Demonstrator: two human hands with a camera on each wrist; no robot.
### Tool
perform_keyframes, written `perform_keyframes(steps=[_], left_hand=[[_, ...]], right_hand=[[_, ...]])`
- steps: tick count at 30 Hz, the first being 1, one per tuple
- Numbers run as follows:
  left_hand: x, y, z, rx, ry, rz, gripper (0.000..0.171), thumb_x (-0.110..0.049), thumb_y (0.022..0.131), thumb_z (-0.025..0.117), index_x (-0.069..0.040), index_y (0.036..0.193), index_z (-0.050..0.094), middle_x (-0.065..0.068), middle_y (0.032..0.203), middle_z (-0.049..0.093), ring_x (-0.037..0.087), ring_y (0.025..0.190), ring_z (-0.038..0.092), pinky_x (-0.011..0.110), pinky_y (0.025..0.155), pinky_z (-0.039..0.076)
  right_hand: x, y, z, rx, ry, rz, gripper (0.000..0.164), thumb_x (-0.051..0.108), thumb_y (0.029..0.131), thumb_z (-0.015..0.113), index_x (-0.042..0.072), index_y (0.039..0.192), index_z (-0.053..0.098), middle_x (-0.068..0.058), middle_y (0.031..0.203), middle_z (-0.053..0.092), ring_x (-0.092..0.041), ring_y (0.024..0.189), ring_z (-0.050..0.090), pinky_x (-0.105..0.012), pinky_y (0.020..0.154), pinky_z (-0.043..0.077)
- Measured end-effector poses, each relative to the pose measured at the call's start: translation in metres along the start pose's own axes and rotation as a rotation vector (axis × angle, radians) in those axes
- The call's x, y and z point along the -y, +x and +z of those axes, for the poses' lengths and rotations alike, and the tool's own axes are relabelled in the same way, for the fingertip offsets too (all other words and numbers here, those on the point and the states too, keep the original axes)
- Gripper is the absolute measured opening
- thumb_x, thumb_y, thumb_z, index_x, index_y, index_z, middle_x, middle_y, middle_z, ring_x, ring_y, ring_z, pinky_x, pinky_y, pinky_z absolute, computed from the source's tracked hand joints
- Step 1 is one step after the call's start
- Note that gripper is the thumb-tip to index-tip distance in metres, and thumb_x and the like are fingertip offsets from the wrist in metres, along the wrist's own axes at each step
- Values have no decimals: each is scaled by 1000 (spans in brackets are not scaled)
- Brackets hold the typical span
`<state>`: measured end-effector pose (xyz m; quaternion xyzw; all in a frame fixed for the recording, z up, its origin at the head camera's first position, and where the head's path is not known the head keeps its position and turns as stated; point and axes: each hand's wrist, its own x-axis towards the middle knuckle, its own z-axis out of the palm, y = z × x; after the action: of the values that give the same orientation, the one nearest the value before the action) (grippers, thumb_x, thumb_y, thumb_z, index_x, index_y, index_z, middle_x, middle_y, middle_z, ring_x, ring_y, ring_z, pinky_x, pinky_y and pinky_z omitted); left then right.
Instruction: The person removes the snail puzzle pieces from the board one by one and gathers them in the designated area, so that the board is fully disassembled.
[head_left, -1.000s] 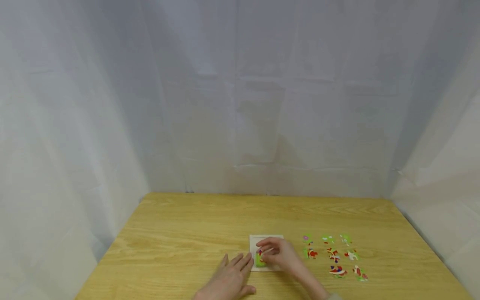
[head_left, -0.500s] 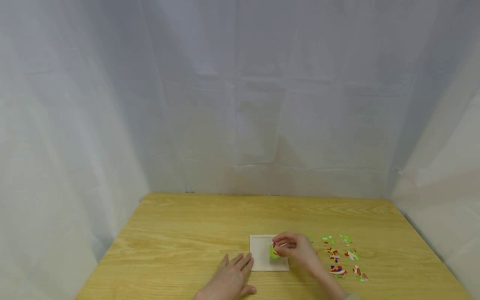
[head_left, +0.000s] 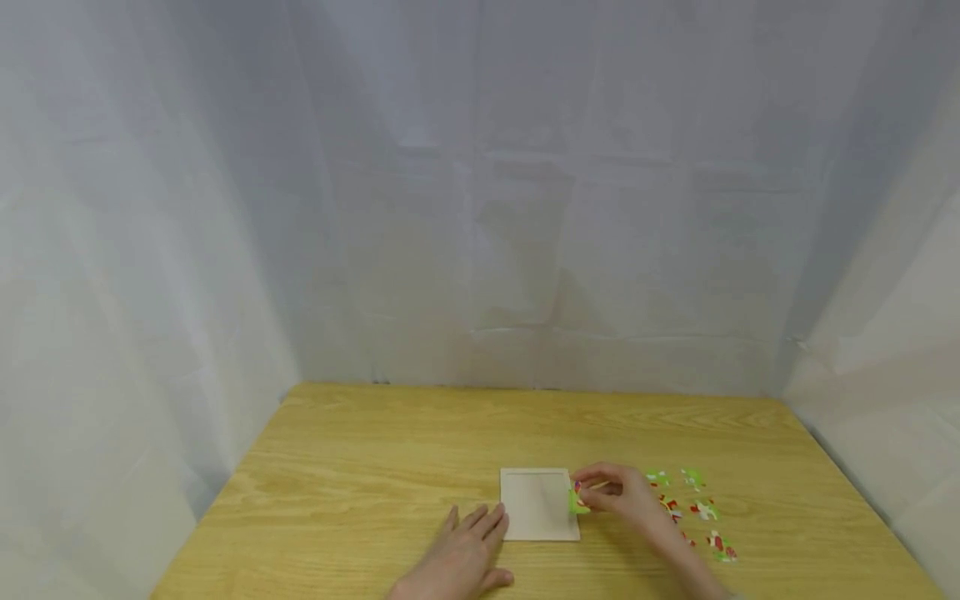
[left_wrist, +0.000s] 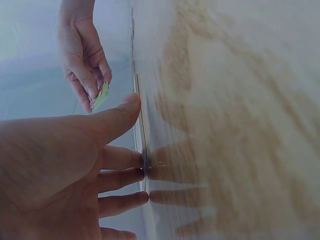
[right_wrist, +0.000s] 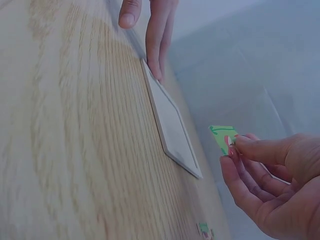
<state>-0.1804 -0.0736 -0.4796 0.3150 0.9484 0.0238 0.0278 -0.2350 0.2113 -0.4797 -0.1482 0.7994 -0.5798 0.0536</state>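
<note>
A green puzzle piece (right_wrist: 222,137) with a red and white print is pinched between the thumb and fingers of my right hand (head_left: 621,497). In the head view that piece hangs in the air over the right edge of a square white puzzle frame (head_left: 537,507). The frame lies flat on the table with a bare inside. My left hand (head_left: 459,552) rests with straight, spread fingers, and its fingertips touch the frame's left edge. In the left wrist view, the right hand (left_wrist: 82,57) shows beyond the left thumb.
Several loose puzzle pieces (head_left: 705,509) lie in rows right of the frame, some hidden behind the right hand and forearm. One piece (right_wrist: 205,230) shows low in the right wrist view. Pale cloth (head_left: 480,208) surrounds the wooden table (head_left: 352,467).
My right hand has lifted the puzzle piece out of the frame's lower left and carried it rightward to the frame's right edge. The left hand has stayed in place.
</note>
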Motion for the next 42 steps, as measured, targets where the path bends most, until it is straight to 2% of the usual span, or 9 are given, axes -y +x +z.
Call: perform_keyframes(steps=[11,15,20,27,34,42], left_hand=[[-3,2,0,-9,0,0,74,-59,94,55,-9,149,50,7,156,46,29,140,47,60,109,42],[-3,4,0,-3,-4,-1,74,-59,95,55,-9,149,50,6,156,46,29,141,46,60,110,42],[-3,4,0,13,-25,-9,74,-58,95,55,-9,149,50,6,156,46,29,141,46,60,110,41],[-4,4,-1,28,-43,-22,74,-57,95,56,-9,150,49,6,157,45,29,142,45,61,111,39],[-4,4,-1,25,-36,-20,73,-57,95,57,-9,150,49,7,157,45,29,141,45,61,111,40],[-5,3,-1,12,-4,-14,73,-58,94,57,-10,149,50,6,156,46,28,141,46,59,111,41]], right_hand=[[-11,-16,-26,-29,-76,-1,33,13,94,72,-9,118,67,-20,104,72,-15,82,71,-32,72,62],[-13,-23,-33,-26,-112,25,32,13,93,73,-9,117,67,-20,105,72,-16,82,71,-31,70,62],[-18,-32,-38,-11,-179,65,29,9,91,74,-6,115,70,-13,98,72,-15,78,70,-27,64,60],[-28,-39,-45,43,-292,42,23,7,89,76,-1,110,73,-8,93,72,-6,72,65,-24,58,56],[-30,-43,-48,80,-308,46,26,11,87,78,1,111,73,-7,95,72,-6,76,65,-24,62,56],[-30,-44,-47,79,-369,40,25,12,84,81,4,107,75,-9,100,75,-4,77,64,-22,66,54]])
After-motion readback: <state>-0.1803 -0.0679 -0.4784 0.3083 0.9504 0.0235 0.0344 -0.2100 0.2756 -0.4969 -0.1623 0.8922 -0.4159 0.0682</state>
